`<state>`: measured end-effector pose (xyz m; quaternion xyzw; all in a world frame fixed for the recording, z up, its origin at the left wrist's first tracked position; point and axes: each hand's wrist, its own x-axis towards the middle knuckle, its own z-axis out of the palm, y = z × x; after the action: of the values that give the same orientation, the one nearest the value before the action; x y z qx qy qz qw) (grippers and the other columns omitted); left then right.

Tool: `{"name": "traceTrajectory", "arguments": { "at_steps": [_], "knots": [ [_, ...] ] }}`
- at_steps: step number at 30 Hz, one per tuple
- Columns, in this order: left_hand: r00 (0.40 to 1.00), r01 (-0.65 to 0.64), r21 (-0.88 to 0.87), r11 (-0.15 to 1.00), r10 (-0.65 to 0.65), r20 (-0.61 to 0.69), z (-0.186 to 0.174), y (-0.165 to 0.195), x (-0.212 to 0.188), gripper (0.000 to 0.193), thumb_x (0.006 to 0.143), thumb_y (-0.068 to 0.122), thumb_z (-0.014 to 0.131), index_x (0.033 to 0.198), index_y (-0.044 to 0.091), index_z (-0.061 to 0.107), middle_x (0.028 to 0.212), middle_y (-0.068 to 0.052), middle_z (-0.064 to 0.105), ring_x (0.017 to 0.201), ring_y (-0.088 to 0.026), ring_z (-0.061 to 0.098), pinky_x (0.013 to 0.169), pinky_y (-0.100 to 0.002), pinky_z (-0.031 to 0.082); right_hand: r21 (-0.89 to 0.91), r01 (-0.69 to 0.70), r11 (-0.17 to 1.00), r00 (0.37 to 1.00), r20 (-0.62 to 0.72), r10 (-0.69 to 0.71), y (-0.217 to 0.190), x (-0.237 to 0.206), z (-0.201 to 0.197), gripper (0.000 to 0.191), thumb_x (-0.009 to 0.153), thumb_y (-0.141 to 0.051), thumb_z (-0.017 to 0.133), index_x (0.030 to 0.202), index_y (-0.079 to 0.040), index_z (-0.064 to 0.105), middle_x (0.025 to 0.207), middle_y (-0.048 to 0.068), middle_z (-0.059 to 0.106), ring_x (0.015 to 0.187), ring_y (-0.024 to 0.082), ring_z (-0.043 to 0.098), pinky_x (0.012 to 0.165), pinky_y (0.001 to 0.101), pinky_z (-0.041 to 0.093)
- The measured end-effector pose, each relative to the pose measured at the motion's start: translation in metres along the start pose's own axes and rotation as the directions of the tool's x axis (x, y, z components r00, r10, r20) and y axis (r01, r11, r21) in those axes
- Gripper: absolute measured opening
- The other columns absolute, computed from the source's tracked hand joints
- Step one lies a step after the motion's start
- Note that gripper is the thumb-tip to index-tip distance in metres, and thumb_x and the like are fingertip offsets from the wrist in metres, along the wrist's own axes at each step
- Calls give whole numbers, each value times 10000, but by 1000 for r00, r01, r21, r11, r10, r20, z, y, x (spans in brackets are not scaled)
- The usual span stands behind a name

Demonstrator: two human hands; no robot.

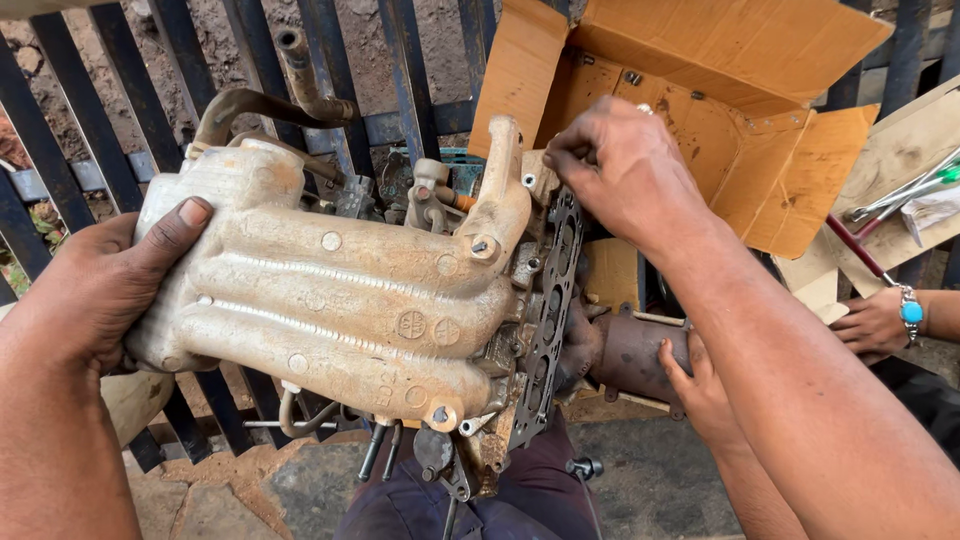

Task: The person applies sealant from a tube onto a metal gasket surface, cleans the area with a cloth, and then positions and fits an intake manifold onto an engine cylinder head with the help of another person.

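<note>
Manifold (pixel 330 310) centre-left, heavy, held up. Left hand (pixel 95 290) closed on its left end, thumb on top. Right hand (pixel 625 170) fingers pinched at gasket (pixel 548 310) top. Grip slips, manifold drops; another person's hand (pixel 700 385) under exhaust pipe (pixel 635 355) gets hit.

A dark metal grate (pixel 400 60) of slanted bars carries most of the things, with reddish soil showing between the bars. An open cardboard box (pixel 760 130) rests on it at the upper right, its flaps spread wide. Just right of the box lies a pale board (pixel 900 160) bearing slim hand tools (pixel 905 190) (one has a green grip). Below the grate, a floor of flat stone slabs (pixel 310 490) fills the lower edge.
</note>
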<state>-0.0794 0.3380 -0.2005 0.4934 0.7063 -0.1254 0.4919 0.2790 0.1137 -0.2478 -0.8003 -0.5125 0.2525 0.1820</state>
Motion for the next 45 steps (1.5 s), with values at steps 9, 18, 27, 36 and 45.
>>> {"name": "traceTrajectory", "arguments": {
  "at_steps": [9, 18, 27, 36, 45],
  "knots": [
    [998, -45, -8, 999, 45, -45, 0, -14, 12, 790, 972, 500, 696, 1419, -122, 501, 942, -372, 711, 668, -433, 750, 495, -561, 591, -4, -123, 992, 992, 19, 123, -3, -1, 1, 230, 905, -291, 810, 890, -67, 759, 967, 96, 678, 905, 248, 689, 874, 390, 573],
    [986, -162, -58, 985, 160, -37, -1, -34, 31, 692, 994, 478, 707, 1323, -120, 598, 913, -306, 736, 654, -351, 745, 529, -451, 622, -70, -103, 992, 993, -59, 99, 0, 3, 3, 238, 852, -277, 858, 858, -56, 771, 906, 95, 678, 867, 246, 661, 807, 403, 554],
    [986, -166, -44, 985, 165, -38, 2, -41, 35, 685, 1024, 444, 679, 1345, -146, 543, 840, -332, 723, 591, -388, 749, 477, -470, 640, 191, -595, 781, 794, -11, 608, 102, -2, -25, 190, 901, -183, 766, 1073, -101, 777, 931, 59, 759, 778, 153, 716, 721, 359, 615],
    [991, -128, -67, 990, 125, -43, 4, -32, 28, 700, 975, 434, 697, 1355, -142, 579, 917, -295, 734, 666, -361, 747, 544, -459, 621, -266, -397, 879, 914, -204, 351, 95, 24, 18, 237, 764, -274, 868, 936, -121, 814, 980, 137, 746, 913, 350, 710, 813, 453, 557],
    [999, -34, -21, 999, 33, -25, -1, -28, 29, 779, 958, 481, 701, 1447, -96, 516, 937, -352, 732, 644, -403, 761, 508, -513, 634, 821, -276, 500, 900, 37, 435, 63, 18, -16, 186, 872, -153, 708, 1018, -39, 727, 931, 49, 759, 847, 140, 742, 737, 296, 625]
  ]
}}
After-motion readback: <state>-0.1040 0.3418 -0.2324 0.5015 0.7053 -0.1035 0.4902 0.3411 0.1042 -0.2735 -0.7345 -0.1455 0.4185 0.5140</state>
